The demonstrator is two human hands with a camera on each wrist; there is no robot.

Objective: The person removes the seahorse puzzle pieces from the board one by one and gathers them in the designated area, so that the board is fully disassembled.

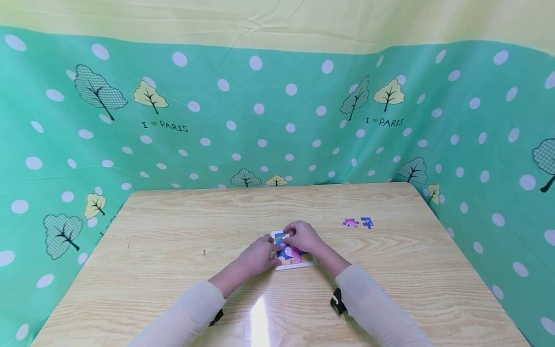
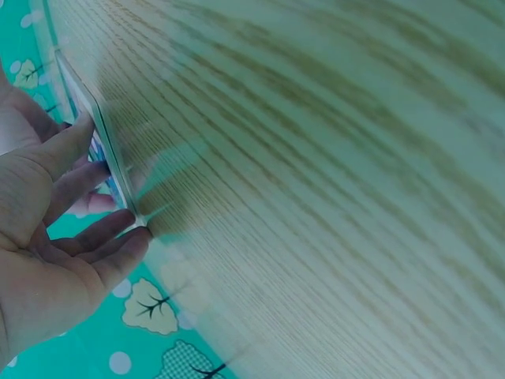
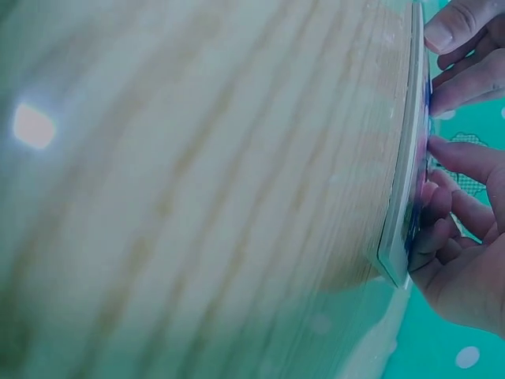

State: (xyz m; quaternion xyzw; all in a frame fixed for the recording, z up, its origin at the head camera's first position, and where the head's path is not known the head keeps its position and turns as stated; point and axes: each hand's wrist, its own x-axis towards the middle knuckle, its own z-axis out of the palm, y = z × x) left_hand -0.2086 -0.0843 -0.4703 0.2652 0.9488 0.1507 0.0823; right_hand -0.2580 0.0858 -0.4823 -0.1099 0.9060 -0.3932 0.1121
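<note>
A small jigsaw puzzle in a white-framed tray (image 1: 295, 265) lies on the table, its picture blue, pink and sand-coloured. At the tray's left side, my left hand (image 1: 260, 255) grips the frame, thumb at the near part and one fingertip over the picture. In the left wrist view, other left fingers (image 2: 118, 249) lie along the frame's outer edge. My right hand (image 1: 303, 237) reaches over the picture's upper part, fingers bent, thumb and index pinching a puzzle piece that they mostly hide. The right thumb (image 3: 465, 158) comes down onto the picture in the right wrist view.
Two loose pieces, a pink one (image 1: 350, 223) with an eye and a blue one (image 1: 367, 222) with a star shape, lie on the wooden table (image 1: 182, 221) to the right. A small dark speck (image 1: 204, 252) is at the left. A green dotted curtain (image 1: 269, 115) surrounds the table.
</note>
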